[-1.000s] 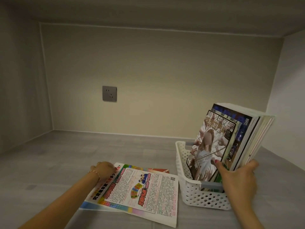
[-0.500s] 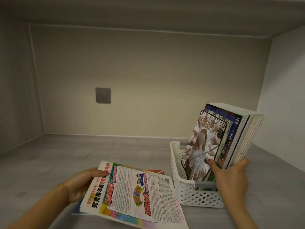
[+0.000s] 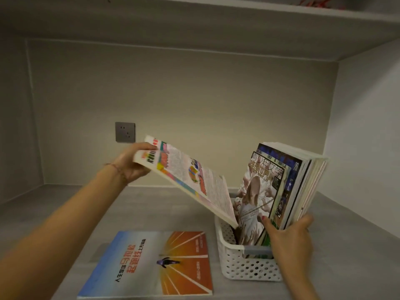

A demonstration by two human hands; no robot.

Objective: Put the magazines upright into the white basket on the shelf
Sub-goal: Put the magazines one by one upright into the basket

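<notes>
The colourful magazine (image 3: 186, 180) is up in the air and tilted, and its low corner dips into the white basket (image 3: 244, 267) on the grey shelf (image 3: 65, 213), while the left hand (image 3: 129, 165) grips its high end with curled fingers. In the basket a bunch of magazines (image 3: 279, 187) stands leaning to the right, and the right hand (image 3: 290, 237) holds them with its thumb in front and fingers curled behind. Just left of the basket a blue and orange magazine (image 3: 155, 265) lies flat on the shelf, and a grey wall socket (image 3: 125, 132) sits on the back wall.
</notes>
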